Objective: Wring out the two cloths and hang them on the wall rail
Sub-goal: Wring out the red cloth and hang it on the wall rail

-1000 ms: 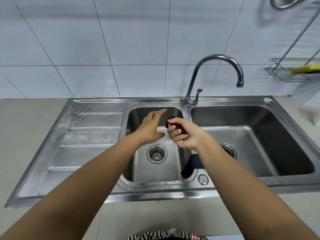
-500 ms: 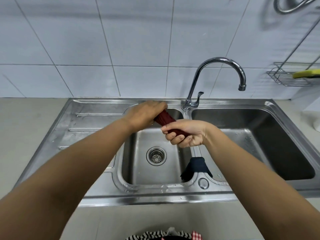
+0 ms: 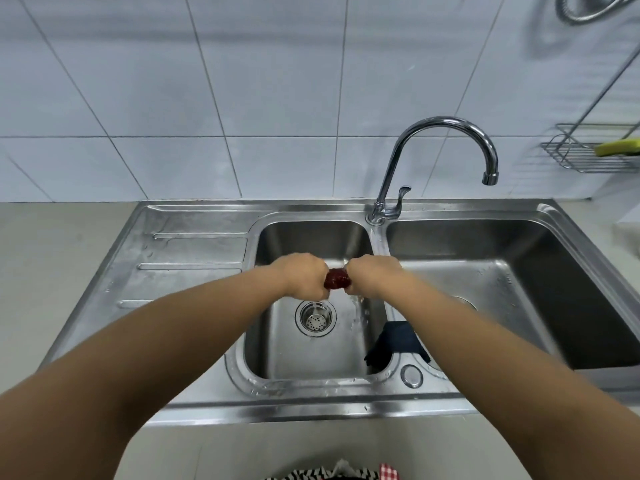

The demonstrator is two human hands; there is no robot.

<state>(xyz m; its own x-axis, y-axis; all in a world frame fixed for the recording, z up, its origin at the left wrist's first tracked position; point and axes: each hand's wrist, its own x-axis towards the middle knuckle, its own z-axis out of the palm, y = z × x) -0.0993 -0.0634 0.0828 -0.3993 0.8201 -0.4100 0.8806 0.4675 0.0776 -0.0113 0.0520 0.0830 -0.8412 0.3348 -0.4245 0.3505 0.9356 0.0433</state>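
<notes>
My left hand (image 3: 304,279) and right hand (image 3: 370,277) clench the soft, soaked red cloth (image 3: 337,278) bunched between my fists, gripping its ends.

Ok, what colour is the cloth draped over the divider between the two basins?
Dark navy blue cloth, seen best in the head view, the only view here.

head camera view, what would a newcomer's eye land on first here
First, the twisted dark red cloth clamped between the left hand and right hand over the left basin of the stainless steel double sink. Next, the dark navy cloth draped over the divider between the basins, and the curved chrome tap above.
</notes>
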